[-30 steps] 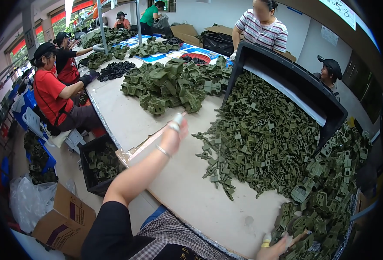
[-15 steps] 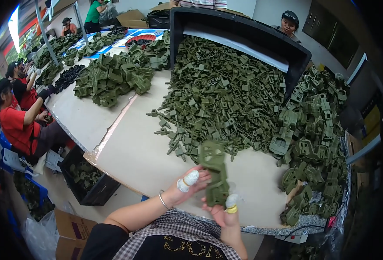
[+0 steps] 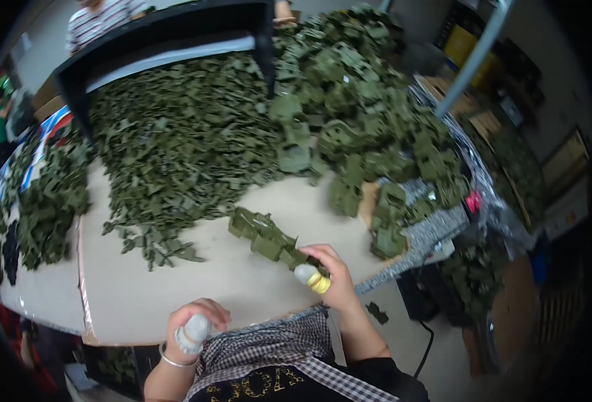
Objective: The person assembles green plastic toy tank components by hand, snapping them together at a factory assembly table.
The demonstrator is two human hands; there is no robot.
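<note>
Held part: matt olive plastic, ridges all along!
Black bin: smooth plastic, dull sheen.
Tabletop: pale, smooth, looking matt.
Apron: soft checked cloth, all wrinkles.
Bracelet: and there's the shine, bright metal!

And now the green part is tipped leftward in the right hand; the left hand is drawn well clear of it; more floor is revealed at the right.
</note>
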